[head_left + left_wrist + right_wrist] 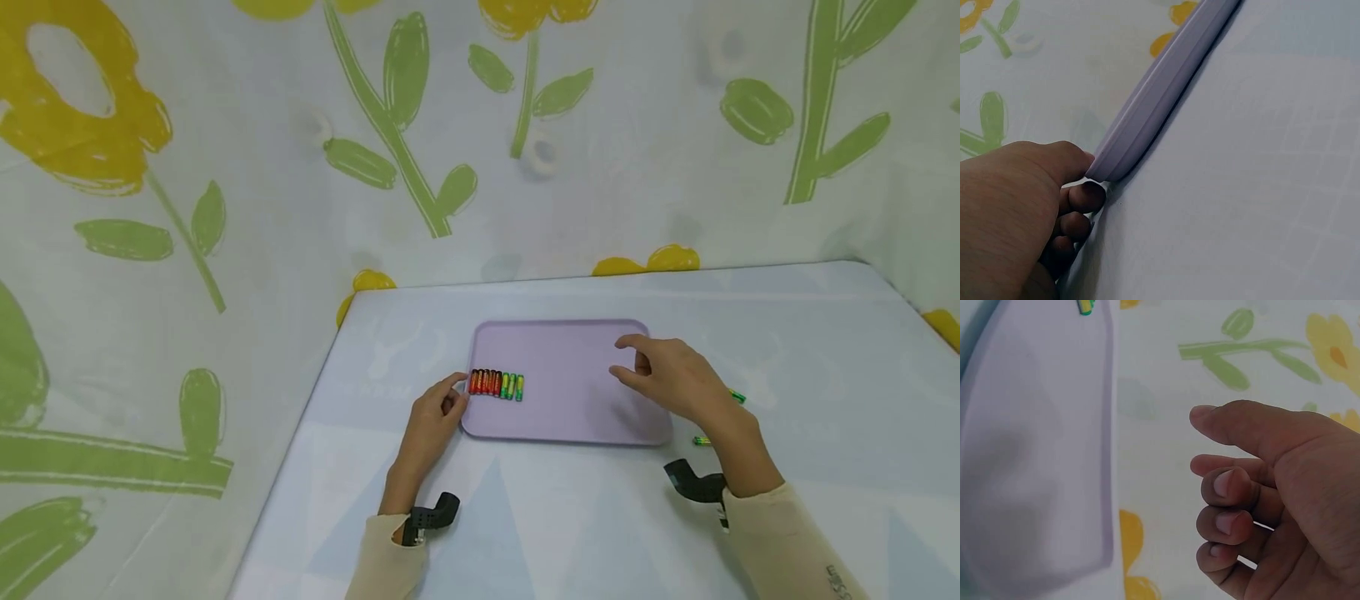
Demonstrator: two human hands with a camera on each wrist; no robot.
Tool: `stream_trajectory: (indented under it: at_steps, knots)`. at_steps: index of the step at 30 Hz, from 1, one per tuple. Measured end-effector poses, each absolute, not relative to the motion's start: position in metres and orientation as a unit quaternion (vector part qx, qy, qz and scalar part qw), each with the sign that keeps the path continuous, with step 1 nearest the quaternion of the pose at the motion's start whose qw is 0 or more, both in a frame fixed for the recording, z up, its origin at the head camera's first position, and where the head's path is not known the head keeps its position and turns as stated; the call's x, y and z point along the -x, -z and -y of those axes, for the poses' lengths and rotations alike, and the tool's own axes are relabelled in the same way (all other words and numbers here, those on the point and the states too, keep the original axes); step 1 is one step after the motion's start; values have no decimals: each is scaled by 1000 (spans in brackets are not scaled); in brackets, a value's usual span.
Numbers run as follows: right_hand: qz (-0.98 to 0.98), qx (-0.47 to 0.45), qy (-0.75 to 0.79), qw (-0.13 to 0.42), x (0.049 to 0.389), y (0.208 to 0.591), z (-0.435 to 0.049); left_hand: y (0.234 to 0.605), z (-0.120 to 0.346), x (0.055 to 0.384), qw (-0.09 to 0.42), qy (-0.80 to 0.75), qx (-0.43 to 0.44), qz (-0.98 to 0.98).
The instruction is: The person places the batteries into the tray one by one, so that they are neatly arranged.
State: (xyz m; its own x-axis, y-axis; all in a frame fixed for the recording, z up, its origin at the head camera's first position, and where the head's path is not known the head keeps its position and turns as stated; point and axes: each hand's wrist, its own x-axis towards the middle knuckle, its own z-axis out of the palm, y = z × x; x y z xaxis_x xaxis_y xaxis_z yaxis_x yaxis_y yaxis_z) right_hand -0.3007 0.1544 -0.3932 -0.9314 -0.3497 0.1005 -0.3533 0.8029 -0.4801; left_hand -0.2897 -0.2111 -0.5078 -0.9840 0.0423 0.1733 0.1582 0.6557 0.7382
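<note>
A lilac tray (pixel 577 412) lies on the table. Along its left side stands a row of batteries: several red ones with black ends (pixel 485 382), then three green ones (pixel 512 386), the last slightly apart. My left hand (pixel 433 421) is at the tray's left edge; in the left wrist view its thumb (pixel 1075 161) meets the rim, with curled fingers just below, pinching it. Over the tray's right part hovers my right hand (pixel 671 379), thumb and index finger apart, the other fingers loosely bent, nothing between them. The right wrist view shows a green battery (pixel 1085 306) at the top.
Two more green batteries lie on the table right of the tray, one (pixel 738 396) partly behind the right wrist, the other (pixel 702 441) nearer, beside the forearm. A flower-patterned cloth (pixel 570 200) hangs behind the table and to its left.
</note>
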Motion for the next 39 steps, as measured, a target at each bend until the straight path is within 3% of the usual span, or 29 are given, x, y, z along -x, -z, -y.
stream_trajectory:
  at_steps: [9,18,39]
  knots:
    - [958,-159,-241,-4,280,398,-182,505,211,289,77,413,65,905]
    - [953,-57,-291,56,243,414,-197,507,211,290,69,408,61,909]
    - [967,78,-240,-22,199,443,-218,499,210,287,66,418,57,904]
